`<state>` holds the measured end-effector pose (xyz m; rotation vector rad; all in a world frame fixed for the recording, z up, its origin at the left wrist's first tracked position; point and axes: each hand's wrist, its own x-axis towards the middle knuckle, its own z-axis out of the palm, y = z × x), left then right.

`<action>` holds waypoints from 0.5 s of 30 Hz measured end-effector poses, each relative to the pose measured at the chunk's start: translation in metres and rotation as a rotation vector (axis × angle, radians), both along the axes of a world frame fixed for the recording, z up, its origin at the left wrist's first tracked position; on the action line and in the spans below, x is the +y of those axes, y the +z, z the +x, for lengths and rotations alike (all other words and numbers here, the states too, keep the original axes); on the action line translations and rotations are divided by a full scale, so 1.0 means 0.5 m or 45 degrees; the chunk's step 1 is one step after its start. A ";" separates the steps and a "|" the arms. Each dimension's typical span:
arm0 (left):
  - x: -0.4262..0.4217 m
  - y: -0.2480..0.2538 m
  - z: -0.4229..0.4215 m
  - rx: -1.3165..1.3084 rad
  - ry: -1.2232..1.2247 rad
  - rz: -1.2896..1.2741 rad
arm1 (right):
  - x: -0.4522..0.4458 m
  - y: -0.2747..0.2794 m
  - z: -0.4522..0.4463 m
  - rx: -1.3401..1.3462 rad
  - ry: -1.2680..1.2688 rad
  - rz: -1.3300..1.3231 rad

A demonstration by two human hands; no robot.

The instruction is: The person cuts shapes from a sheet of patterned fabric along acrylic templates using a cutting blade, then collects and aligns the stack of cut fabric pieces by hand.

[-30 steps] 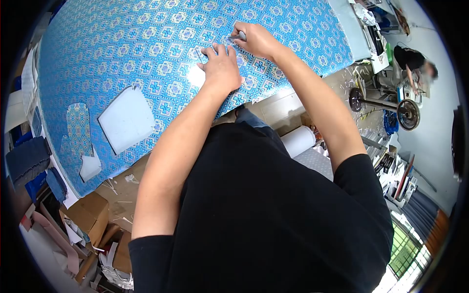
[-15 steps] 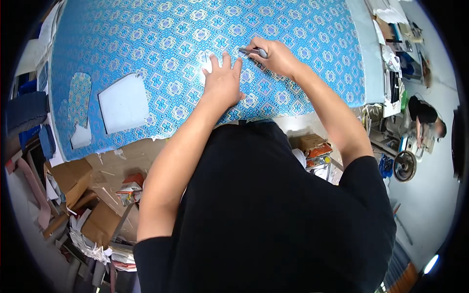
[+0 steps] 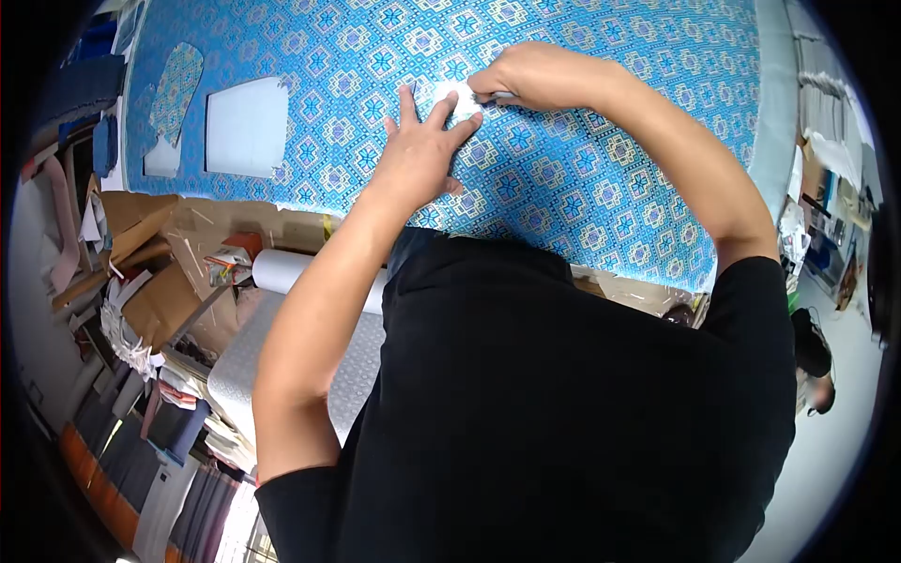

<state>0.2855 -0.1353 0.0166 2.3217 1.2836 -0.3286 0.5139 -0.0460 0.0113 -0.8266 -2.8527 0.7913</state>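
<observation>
Blue patterned fabric [image 3: 563,178] lies spread over the table. My left hand [image 3: 419,155] rests on it with the fingers spread, and a bright patch of glare shows by its fingertips. Just to the right, my right hand [image 3: 526,77] is closed round a small grey tool [image 3: 505,95], whose tip is hidden by the fingers at the fabric. At the left, a four-sided opening [image 3: 246,127] in the fabric shows a pale surface. Beside it lies a loose patterned piece [image 3: 176,92] with a smaller pale opening [image 3: 162,158] below it.
Below the table's front edge at the left are a white roll [image 3: 282,270], a grey dotted sheet [image 3: 246,352] and cardboard boxes [image 3: 160,305]. Another person [image 3: 811,347] is at the far right. Dark folded cloth [image 3: 89,91] sits at the upper left.
The view has turned, so the fabric openings appear higher and the other person lower. My right hand has come closer to my left hand's fingertips, still holding the tool.
</observation>
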 end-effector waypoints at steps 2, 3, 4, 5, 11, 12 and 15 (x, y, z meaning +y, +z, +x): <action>0.000 0.001 0.002 -0.030 -0.004 0.036 | 0.013 0.007 -0.008 0.020 0.110 -0.013; 0.001 -0.009 0.000 -0.009 -0.024 0.056 | 0.014 -0.013 -0.009 0.090 0.138 0.077; 0.004 -0.010 0.000 -0.002 -0.022 0.051 | 0.020 -0.016 -0.008 0.098 0.141 0.072; 0.004 -0.009 0.000 -0.013 -0.018 0.033 | 0.022 -0.018 -0.007 0.066 0.151 0.030; 0.006 -0.014 0.001 -0.014 -0.058 0.076 | 0.039 -0.055 0.010 0.079 0.174 -0.121; 0.006 -0.012 0.001 -0.019 -0.063 0.079 | 0.043 -0.061 0.017 0.085 0.181 -0.149; 0.005 -0.019 -0.005 -0.044 -0.091 0.112 | 0.042 -0.105 0.049 0.271 0.127 -0.219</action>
